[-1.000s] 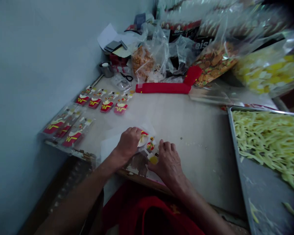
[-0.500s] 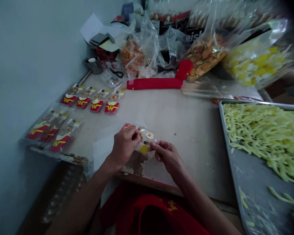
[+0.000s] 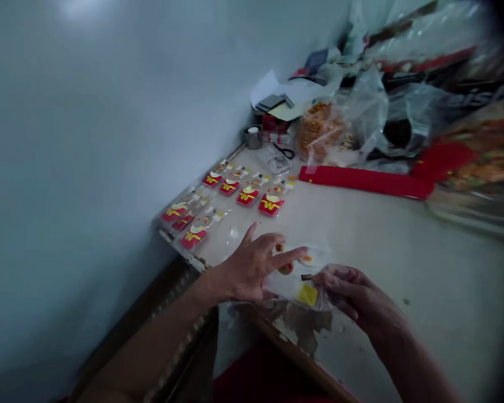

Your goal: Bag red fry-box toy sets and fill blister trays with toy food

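Uncurled since the earlier frame, the left hand is spread over the clear packet, index finger at the fried-egg piece; the packet's edge is pinched by the right hand. Nearside of the black scissors, the packet is best held flat.

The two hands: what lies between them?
In the head view, a clear packet showing a yellow piece lies between the left hand and the right hand.
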Available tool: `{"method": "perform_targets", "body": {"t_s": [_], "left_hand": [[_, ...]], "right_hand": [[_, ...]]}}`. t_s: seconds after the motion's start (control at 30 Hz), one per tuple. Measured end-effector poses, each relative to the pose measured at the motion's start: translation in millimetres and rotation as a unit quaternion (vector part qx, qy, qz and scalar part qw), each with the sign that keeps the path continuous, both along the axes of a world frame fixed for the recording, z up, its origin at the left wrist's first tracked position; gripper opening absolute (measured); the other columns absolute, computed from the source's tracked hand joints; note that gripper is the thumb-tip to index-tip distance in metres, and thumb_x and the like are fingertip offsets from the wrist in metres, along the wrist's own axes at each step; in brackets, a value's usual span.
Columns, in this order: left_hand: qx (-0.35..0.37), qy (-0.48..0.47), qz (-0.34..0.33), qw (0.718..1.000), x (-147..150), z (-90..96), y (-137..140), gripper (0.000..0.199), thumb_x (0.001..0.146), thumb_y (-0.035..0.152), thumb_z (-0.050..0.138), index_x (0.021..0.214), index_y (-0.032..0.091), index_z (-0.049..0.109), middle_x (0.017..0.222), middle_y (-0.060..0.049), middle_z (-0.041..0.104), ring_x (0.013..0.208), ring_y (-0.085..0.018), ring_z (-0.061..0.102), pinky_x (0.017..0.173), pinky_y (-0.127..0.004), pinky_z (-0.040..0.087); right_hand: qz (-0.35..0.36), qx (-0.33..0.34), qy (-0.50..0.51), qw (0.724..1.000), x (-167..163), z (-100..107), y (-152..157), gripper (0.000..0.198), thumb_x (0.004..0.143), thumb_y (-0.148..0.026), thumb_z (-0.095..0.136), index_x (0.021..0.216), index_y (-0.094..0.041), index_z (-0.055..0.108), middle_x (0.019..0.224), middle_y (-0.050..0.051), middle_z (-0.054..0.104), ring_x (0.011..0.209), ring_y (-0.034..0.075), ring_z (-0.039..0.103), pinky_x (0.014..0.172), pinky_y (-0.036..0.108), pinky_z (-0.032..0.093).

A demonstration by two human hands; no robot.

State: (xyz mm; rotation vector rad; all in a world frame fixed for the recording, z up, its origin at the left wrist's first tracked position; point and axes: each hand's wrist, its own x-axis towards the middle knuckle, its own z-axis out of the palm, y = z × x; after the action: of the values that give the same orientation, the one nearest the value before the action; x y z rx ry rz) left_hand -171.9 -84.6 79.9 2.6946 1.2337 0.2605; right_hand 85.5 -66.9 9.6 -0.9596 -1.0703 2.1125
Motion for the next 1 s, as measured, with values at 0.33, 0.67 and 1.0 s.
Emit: {"method": "perform_targets", "body": {"t_s": [0.33, 0.67, 1.0], "left_hand": [[-0.034, 0.031, 0.415, 0.909, -205, -18.8, 57, 0.088, 0.073, 0.062, 0.07, 0.147, 0.019, 0.047, 0.143, -0.014, 0.052, 0.131, -0.032, 0.048, 0.109, -0.039, 0.038], [0.194, 0.03, 0.359, 0.913, -96, -41.0, 35, 0.044, 0.09, 0.04, 0.065, 0.129, 0.021, 0.059, 0.133, -0.015, 0.055, 0.124, -0.034, 0.048, 0.104, -0.048, 0.037], [-0.111, -0.04, 0.188, 0.975, 54, -95.8, 106, 0.039, 0.069, 0.046, 0.085, 0.091, 0.018, 0.068, 0.095, -0.008, 0.067, 0.09, -0.025, 0.061, 0.08, -0.035, 0.045]], "right_hand": [[-0.088, 0.186, -0.157, 0.966, -96, 4, 49, 0.053, 0.077, -0.055, 0.075, 0.113, -0.017, 0.071, 0.084, 0.005, 0.07, 0.06, 0.014, 0.057, 0.054, 0.027, 0.037], [-0.289, 0.225, -0.304, 0.88, 2, 2, 28, 0.031, 0.084, -0.047, 0.07, 0.102, -0.022, 0.074, 0.073, 0.002, 0.068, 0.067, 0.018, 0.059, 0.062, 0.03, 0.044], [0.011, 0.557, -0.444, 0.702, -53, 21, 171, 0.05, 0.078, -0.005, 0.053, 0.125, -0.016, 0.065, 0.111, 0.009, 0.072, 0.101, 0.024, 0.063, 0.086, 0.034, 0.047]]}}
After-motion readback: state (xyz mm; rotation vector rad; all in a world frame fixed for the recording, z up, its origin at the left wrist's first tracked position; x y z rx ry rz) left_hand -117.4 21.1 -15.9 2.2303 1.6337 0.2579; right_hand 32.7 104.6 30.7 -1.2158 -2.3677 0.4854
